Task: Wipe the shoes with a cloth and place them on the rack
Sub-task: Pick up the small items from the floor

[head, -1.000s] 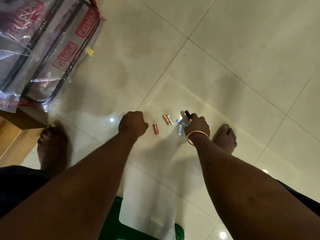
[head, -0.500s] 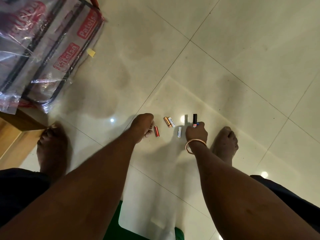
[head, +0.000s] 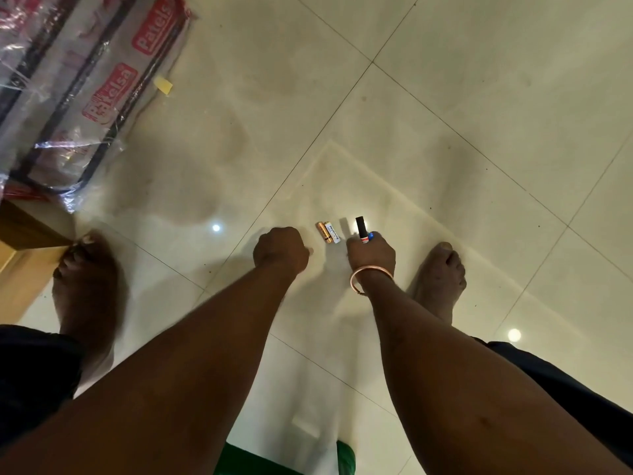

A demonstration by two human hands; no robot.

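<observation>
No shoe or cloth is in view. My left hand (head: 281, 250) is curled into a fist low over the floor tile, where a red battery lay. My right hand (head: 371, 255), with a bangle on its wrist, grips a black battery (head: 360, 227) that sticks up out of the fingers, along with a blue-and-white one (head: 370, 236). Between the hands, a gold battery and a white battery (head: 327, 232) lie side by side on the floor.
A clear plastic package (head: 85, 97) with red labels and black bars inside lies at the top left. A wooden furniture corner (head: 24, 231) stands by my left foot (head: 85, 279). My right foot (head: 440, 272) is beside my right hand. A green object (head: 284, 461) sits at the bottom edge.
My left hand moved right and closed over the red battery, which no longer shows on the floor. My right hand picked up the loose white battery and stood the black one upright.
</observation>
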